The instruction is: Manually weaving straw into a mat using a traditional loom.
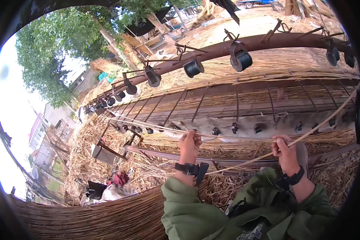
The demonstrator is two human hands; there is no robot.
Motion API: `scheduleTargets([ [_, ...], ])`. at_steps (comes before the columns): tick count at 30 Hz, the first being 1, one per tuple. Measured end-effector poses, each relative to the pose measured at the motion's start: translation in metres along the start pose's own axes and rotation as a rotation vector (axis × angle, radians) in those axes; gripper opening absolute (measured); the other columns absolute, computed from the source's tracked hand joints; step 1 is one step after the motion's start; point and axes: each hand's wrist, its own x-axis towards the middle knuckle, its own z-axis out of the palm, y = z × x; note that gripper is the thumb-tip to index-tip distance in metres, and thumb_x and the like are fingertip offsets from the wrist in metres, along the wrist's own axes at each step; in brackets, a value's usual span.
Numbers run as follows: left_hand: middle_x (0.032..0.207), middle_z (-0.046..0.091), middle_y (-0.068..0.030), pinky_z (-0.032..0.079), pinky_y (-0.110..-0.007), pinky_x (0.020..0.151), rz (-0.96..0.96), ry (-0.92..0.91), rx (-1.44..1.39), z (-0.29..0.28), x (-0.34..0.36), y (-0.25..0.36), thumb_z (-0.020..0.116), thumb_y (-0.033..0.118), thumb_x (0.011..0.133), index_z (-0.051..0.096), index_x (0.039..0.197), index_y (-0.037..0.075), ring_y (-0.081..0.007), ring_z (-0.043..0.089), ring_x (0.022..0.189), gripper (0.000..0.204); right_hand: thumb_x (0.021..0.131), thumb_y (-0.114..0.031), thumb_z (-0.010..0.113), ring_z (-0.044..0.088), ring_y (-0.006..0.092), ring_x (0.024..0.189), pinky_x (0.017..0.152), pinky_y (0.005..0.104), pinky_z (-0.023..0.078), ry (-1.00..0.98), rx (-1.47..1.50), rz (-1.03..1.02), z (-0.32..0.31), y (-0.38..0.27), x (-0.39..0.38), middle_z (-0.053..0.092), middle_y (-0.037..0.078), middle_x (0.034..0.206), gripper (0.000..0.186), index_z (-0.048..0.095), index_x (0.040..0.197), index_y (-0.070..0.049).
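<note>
From the head view, I see the left hand (190, 144) curled nearly closed around thin pale reeds (236, 138), thumb and fingers pinching narrowly; the right hand (286, 154) has its fingertips closed at the other end of that stretch, also a narrow pinch; the reeds run across the frame, above its near rail (248, 163) and below its upper pipe (172, 66), toward its far left end; a thicker reed (328, 119) slants past the right hand, though I cannot tell whether it is gripped there or merely touching; the left fingers partly cover the reeds, so their number is hard to make out; their far ends blur among small dark spools (193, 69); the thicker reed's upper end fades near the dark picture rim, which also cuts off the rolled mat (88, 218) at lower left.
</note>
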Motion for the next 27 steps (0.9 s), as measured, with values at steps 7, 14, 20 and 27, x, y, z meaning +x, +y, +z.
scheduleTargets([
  [7,0.075,0.06,-0.0095,0.047,-0.026,0.049,-0.116,-0.069,-0.022,0.005,-0.01,0.0,0.051,0.014,0.095,0.056,0.088,-0.001,-0.0149,0.057,0.06,0.017,0.091,-0.009,0.059,0.055,0.0083,0.061,0.055,0.0209,0.045,-0.089,-0.044,0.069,-0.003,-0.002,-0.005,0.064,0.007,0.082,0.017,0.061,0.106,-0.001],
  [14,0.076,0.062,-0.0093,0.047,-0.026,0.048,-0.008,-0.07,0.033,0.02,-0.026,-0.011,0.052,0.015,0.096,0.056,0.091,0.001,-0.0146,0.056,0.058,0.015,0.092,-0.012,0.061,0.058,0.0107,0.067,0.062,0.023,0.048,-0.351,-0.054,0.123,0.036,0.014,0.003,0.063,0.008,0.086,0.026,0.058,0.113,0.001],
  [20,0.068,0.054,-0.0029,0.043,-0.023,0.048,0.0,0.086,-0.167,-0.024,0.028,0.055,0.053,0.017,0.096,0.057,0.089,0.002,-0.0107,0.053,0.058,0.017,0.094,-0.015,0.058,0.057,0.0106,0.066,0.061,0.0233,0.048,-0.321,-0.111,0.097,0.008,0.01,-0.016,0.062,0.007,0.08,0.021,0.06,0.106,0.003],
  [27,0.068,0.054,-0.0047,0.043,-0.024,0.048,-0.031,0.019,-0.166,-0.011,0.056,0.06,0.055,0.017,0.096,0.053,0.086,0.004,-0.014,0.053,0.058,0.017,0.096,-0.027,0.055,0.054,0.0114,0.06,0.055,0.0238,0.045,-0.036,-0.133,0.015,-0.062,-0.01,-0.053,0.058,0.006,0.073,0.027,0.058,0.1,0.0],
])
